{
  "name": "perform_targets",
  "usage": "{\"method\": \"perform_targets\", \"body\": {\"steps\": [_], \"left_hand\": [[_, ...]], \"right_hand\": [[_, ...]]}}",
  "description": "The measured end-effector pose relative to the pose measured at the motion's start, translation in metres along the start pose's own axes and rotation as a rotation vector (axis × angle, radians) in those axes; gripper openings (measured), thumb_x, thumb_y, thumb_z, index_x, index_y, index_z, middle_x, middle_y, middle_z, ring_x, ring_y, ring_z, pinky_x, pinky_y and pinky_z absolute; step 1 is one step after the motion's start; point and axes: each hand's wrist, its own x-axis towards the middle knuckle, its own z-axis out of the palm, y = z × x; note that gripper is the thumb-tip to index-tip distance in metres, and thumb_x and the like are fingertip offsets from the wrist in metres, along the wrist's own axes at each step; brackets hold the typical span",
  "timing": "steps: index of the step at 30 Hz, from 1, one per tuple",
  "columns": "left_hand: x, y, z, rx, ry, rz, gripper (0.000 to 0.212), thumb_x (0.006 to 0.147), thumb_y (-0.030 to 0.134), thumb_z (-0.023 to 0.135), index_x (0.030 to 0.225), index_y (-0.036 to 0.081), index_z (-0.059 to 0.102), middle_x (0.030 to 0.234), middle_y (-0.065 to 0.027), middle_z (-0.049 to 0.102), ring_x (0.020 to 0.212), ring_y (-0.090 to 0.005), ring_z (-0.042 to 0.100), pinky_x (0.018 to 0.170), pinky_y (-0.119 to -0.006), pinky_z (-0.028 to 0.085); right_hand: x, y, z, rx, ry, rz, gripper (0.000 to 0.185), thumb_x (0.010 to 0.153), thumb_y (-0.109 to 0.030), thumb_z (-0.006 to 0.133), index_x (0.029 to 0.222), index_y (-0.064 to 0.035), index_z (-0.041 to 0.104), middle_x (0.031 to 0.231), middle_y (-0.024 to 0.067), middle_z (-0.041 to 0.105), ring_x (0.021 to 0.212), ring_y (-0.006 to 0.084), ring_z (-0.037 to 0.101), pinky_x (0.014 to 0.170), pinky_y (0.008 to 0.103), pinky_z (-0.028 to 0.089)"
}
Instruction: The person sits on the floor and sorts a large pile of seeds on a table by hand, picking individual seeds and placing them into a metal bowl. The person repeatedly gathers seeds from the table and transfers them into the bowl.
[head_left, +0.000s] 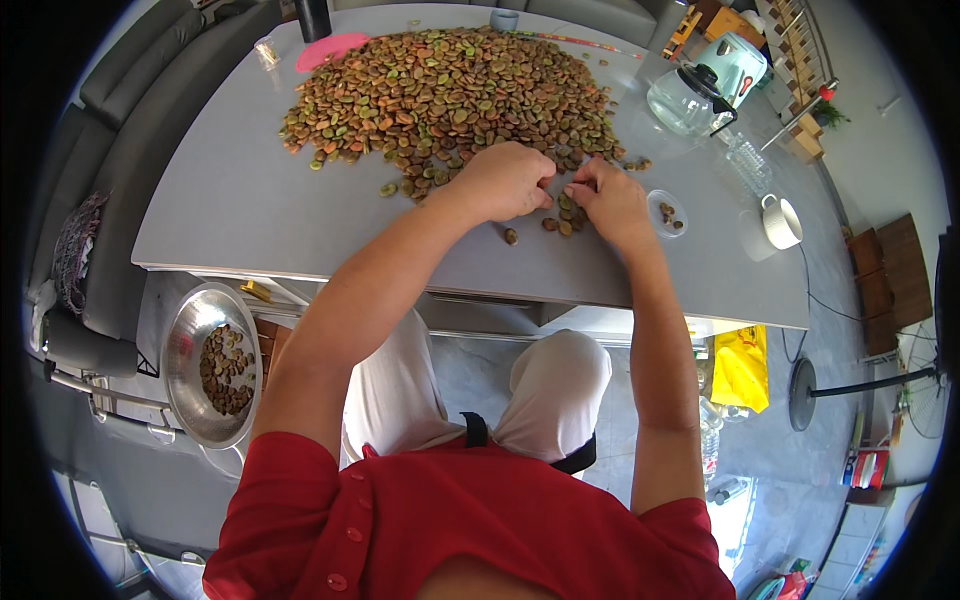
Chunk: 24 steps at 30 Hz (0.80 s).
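A large heap of dried broad beans (450, 90), brown with some green ones, spreads over the grey table (247, 210). My left hand (514, 180) is at the heap's near edge, its fingers curled inward; whether a bean is between them is hidden. Just to its right, my right hand (611, 196) has thumb and forefinger close together beside a small group of beans (564, 223). Any bean in that pinch is too small to make out. One loose bean (511, 236) lies below my left hand. A clear round dish (666, 213) with a few dark pieces sits right of my right hand.
A metal basin (176, 367) holding beans stands low at left. On the table's right are a glass pot (679, 101), a light-blue kettle (739, 64), a plastic bottle (748, 165) and a white mug (781, 223). A pink mat (330, 51) and black cylinder (313, 21) lie far left.
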Motion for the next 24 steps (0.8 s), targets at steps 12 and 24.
{"method": "perform_targets", "body": {"steps": [12, 24], "left_hand": [[0.009, 0.009, 0.016, 0.029, 0.166, 0.036, 0.014, 0.082, 0.018, 0.058, 0.081, 0.003, 0.061, 0.072, -0.0107, 0.063, 0.064, -0.0297, 0.06, 0.058, -0.042, 0.046], [0.002, -0.006, -0.02, -0.978, 0.055, -0.27, 0.012, 0.087, 0.013, 0.062, 0.09, 0.002, 0.064, 0.07, 0.0006, 0.058, 0.056, -0.0088, 0.048, 0.048, -0.022, 0.034]], "right_hand": [[0.001, 0.021, 0.01, 0.206, 0.2, -0.074, 0.017, 0.083, -0.021, 0.066, 0.086, -0.0064, 0.058, 0.08, 0.0146, 0.065, 0.065, 0.0301, 0.061, 0.06, 0.0385, 0.047], [-0.006, 0.015, -0.006, 0.679, -0.026, 0.049, 0.017, 0.085, -0.017, 0.068, 0.09, -0.0009, 0.063, 0.077, 0.0058, 0.064, 0.054, 0.0138, 0.051, 0.05, 0.0278, 0.04]]}}
